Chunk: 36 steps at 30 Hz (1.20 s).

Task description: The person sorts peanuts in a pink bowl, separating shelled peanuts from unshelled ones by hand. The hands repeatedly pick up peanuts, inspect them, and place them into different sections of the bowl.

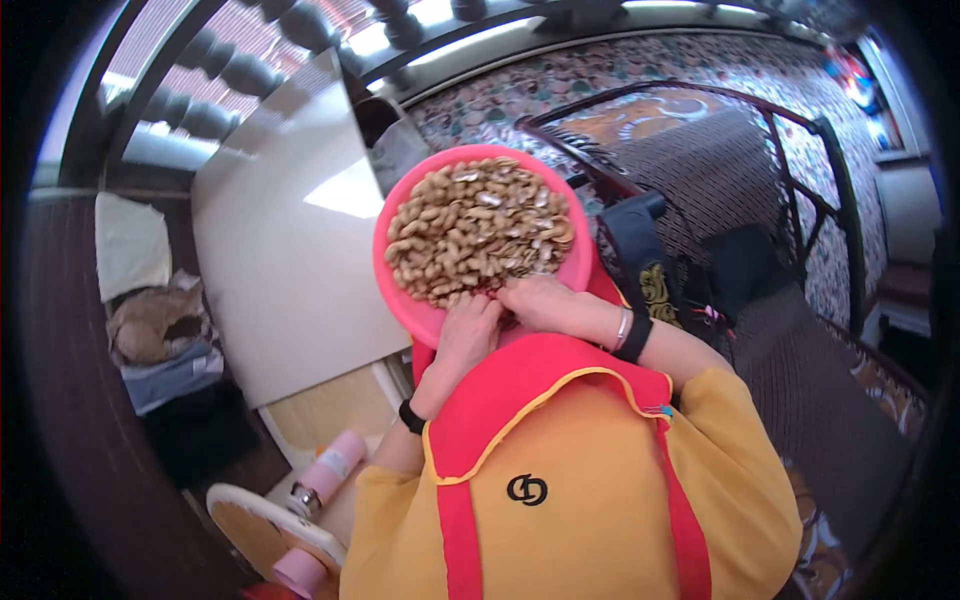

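Note:
A round pink plastic basin point(386, 292) lies in front of me, heaped with peanuts in their shells point(465, 232). Toward the right side of the heap lie split shells point(536, 217), some showing pale insides. My left hand point(471, 328) bends over the basin's near part, its fingers curled at the edge of the peanuts. Close beside it, my right hand point(546, 304) reaches in from the right with fingertips down. The fingertips of both hands meet low in the basin, and whatever they pinch is hidden. A red apron point(540, 382) with yellow trim covers my chest.
A pale tabletop point(277, 247) stands left of the basin. Nearer on the left are a pink bottle point(337, 465) and an oval wooden-backed object point(262, 525). To the right stands a dark-framed seat with a ribbed cover point(697, 165) and a dark bag point(645, 247).

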Each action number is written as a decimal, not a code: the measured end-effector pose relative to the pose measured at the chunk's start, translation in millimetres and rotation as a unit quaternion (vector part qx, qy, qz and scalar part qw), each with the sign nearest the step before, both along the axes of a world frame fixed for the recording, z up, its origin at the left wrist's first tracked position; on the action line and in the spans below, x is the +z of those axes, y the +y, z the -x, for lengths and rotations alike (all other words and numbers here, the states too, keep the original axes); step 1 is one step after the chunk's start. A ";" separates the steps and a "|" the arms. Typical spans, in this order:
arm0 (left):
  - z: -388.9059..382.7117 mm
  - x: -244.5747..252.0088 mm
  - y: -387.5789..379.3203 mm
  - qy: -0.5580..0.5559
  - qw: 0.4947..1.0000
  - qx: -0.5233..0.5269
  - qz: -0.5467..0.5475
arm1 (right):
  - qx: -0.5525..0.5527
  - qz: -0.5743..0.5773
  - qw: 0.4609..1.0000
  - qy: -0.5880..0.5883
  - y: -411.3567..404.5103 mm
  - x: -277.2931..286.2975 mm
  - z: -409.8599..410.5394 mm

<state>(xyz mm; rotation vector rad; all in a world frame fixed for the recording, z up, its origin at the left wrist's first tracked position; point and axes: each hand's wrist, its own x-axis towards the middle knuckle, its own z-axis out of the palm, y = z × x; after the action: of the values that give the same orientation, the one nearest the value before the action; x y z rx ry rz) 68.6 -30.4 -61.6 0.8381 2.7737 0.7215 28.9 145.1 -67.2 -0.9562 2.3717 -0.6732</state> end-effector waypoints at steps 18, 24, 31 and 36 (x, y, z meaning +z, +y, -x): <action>-6.1 10.0 -2.8 -0.064 0.977 0.139 -0.149 | 0.004 0.016 1.000 0.001 -2.1 13.8 5.5; 8.2 32.1 -18.8 -0.030 0.949 0.231 -0.211 | -0.002 0.042 0.999 0.017 -3.0 6.2 6.5; 3.3 18.6 -18.5 -0.045 0.979 0.151 -0.129 | -0.047 0.097 0.993 0.054 -5.1 2.8 8.8; -2.3 18.6 -10.7 0.023 0.989 0.074 0.126 | -0.067 0.013 0.995 0.073 -5.2 13.4 5.1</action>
<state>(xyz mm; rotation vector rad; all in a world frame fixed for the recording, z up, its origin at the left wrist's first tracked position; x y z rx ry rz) 70.9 -41.1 -43.0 0.6134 2.9102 0.3640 23.7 139.9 -53.7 -0.8899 2.5798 -0.7076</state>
